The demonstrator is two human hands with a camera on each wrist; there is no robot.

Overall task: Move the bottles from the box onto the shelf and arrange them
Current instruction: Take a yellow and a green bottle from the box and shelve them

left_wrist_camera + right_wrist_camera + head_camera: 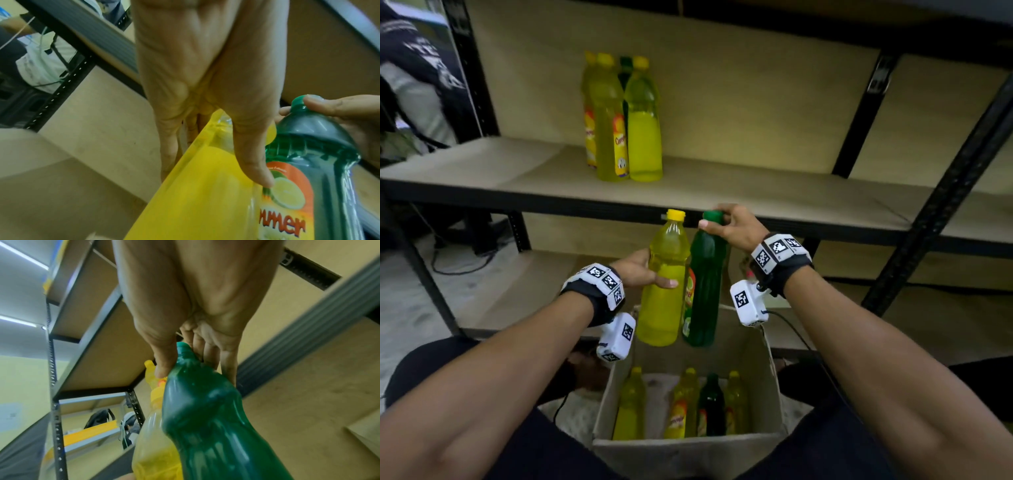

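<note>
Shelf [722, 192]: particle-board deck, dark metal front lip; bare board to the right of the 4 bottles [619, 116] grouped far-left of centre. Cardboard box [681, 448] near, open top, 4 more inside. Left hand [643, 270] wraps the smooth clear yellow bottle [664, 284] mid-body, thumb across the front. Right hand [736, 224] pinches the green bottle [705, 291] at cap/neck. Both upright, side by side, above the box, below the shelf lip.
</note>
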